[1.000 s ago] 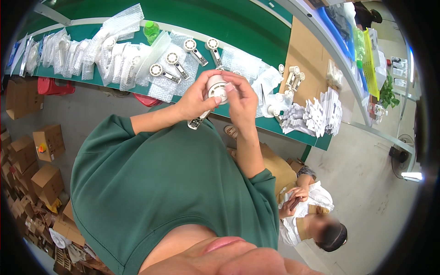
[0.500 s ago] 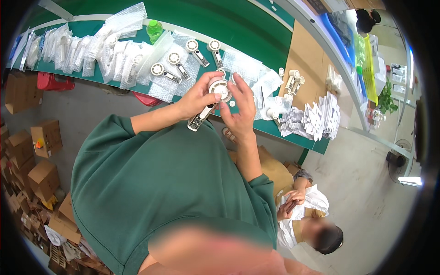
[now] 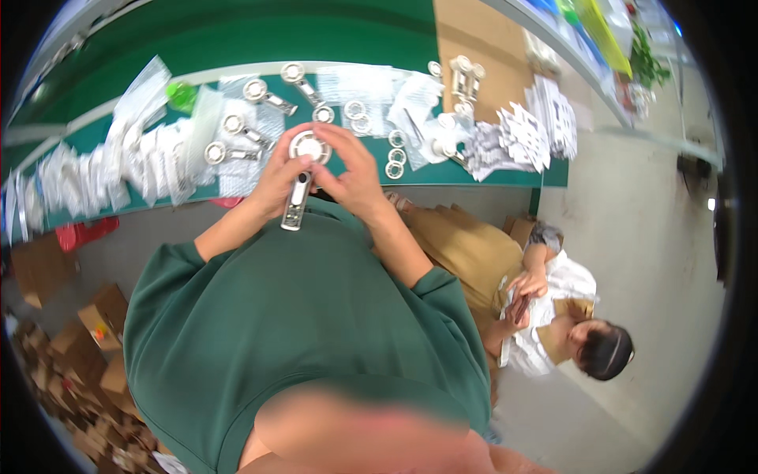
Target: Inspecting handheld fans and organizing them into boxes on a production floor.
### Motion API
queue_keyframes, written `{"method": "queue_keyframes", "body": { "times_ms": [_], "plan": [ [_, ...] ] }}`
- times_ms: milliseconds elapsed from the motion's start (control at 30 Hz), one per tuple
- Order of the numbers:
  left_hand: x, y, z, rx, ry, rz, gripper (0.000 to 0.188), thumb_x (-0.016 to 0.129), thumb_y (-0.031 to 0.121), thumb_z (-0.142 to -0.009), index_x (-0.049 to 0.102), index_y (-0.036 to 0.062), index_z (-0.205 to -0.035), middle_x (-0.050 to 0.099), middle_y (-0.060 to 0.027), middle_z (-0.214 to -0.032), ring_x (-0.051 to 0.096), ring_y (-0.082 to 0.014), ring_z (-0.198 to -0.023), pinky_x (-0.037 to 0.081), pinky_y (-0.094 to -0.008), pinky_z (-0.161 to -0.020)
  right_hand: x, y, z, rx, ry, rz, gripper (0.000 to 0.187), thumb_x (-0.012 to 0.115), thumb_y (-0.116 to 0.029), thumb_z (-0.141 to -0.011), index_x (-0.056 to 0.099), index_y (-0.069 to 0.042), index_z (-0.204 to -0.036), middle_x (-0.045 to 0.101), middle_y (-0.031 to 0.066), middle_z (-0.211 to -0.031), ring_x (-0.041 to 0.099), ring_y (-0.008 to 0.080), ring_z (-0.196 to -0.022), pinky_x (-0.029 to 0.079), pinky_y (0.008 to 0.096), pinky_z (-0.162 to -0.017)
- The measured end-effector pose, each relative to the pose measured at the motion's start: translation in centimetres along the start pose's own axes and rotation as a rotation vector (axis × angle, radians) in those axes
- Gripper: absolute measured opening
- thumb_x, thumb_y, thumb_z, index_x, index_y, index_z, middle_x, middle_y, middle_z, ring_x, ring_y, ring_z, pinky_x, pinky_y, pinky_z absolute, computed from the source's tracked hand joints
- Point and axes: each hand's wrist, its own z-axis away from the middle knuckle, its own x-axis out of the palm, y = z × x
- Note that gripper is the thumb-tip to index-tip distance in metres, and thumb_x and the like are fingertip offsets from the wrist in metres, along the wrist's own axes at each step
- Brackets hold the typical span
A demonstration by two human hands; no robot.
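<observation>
white handheld device [image 3: 301, 183], held before the green shirt [image 3: 300, 300] in the head view, points its round, slotted head away from the wearer, toward the green surface [image 3: 553, 174], with its handle reaching back to the torso. its long axis runs almost straight out from the body, the handle's end swung slightly left. the left grip [image 3: 274, 182] closes on the left side of the round head, thumb laid across its lower face; the right grip [image 3: 353, 171] arches round the opposite side, fingertips at the far rim, thumb at the near edge, also holding the piece. beyond, similar devices [image 3: 255, 89] lie on bubble wrap [image 3: 237, 180], with white rings [image 3: 395, 163] and a pile of folded white papers [image 3: 505, 141] to the right. nearby, a co-worker [image 3: 553, 324] in white clasps a small brown object [image 3: 521, 308].
</observation>
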Motion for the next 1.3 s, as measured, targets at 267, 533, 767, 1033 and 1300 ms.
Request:
{"method": "queue_keyframes", "body": {
  "times_ms": [267,533,767,1033,1300],
  "plan": [
    [0.5,-0.4,-4.3,-0.046,0.037,-0.063,0.061,0.057,0.021,-0.096,0.028,0.0103,-0.148,0.059,-0.0197,-0.126,0.065,-0.0173,-0.075,0.056,-0.0283,-0.060,-3.2,7.5,3.8,0.375,0.254,-0.109,0.042,0.070,-0.013,-0.085,0.061,-0.002,-0.124,0.065,0.0159,-0.119,0.065,0.0253,-0.105,0.052,0.0332,-0.090],
    [0.5,-0.5,-7.2,-0.026,0.089,-0.114,0.061,0.056,0.030,-0.096,0.029,0.0108,-0.148,0.058,-0.0212,-0.127,0.065,-0.0178,-0.076,0.056,-0.0285,-0.060,-5.7,22.6,17.6,0.989,0.264,0.716,0.058,0.079,-0.032,-0.077,0.055,-0.006,-0.123,0.054,0.0158,-0.117,0.058,0.0358,-0.106,0.050,0.0449,-0.089],
    [0.9,-0.7,-8.0,-0.025,0.127,-0.095,0.060,0.054,0.035,-0.098,0.030,0.0108,-0.147,0.058,-0.0213,-0.127,0.065,-0.0185,-0.077,0.056,-0.0292,-0.062,-5.1,24.7,18.9,0.933,0.198,0.789,0.064,0.082,-0.034,-0.074,0.052,-0.008,-0.125,0.050,0.0157,-0.119,0.056,0.0360,-0.108,0.050,0.0463,-0.088],
    [0.7,-1.2,-7.1,-0.043,0.090,-0.037,0.062,0.052,0.037,-0.098,0.027,0.0113,-0.148,0.058,-0.0212,-0.128,0.066,-0.0194,-0.077,0.056,-0.0308,-0.063,-4.6,21.5,16.7,0.918,0.523,0.419,0.056,0.079,-0.028,-0.080,0.053,-0.005,-0.123,0.057,0.0129,-0.113,0.062,0.0268,-0.097,0.054,0.0398,-0.083],
    [1.4,-1.1,-5.1,-0.051,0.016,0.050,0.057,0.048,0.044,-0.099,0.033,0.0121,-0.144,0.061,-0.0109,-0.113,0.066,-0.0182,-0.077,0.055,-0.0307,-0.062,-6.4,6.5,7.0,0.512,0.488,-1.520,0.065,0.062,-0.049,-0.090,0.050,-0.002,-0.133,0.062,0.0106,-0.113,0.063,0.0210,-0.095,0.053,0.0390,-0.089]
  ]
}}
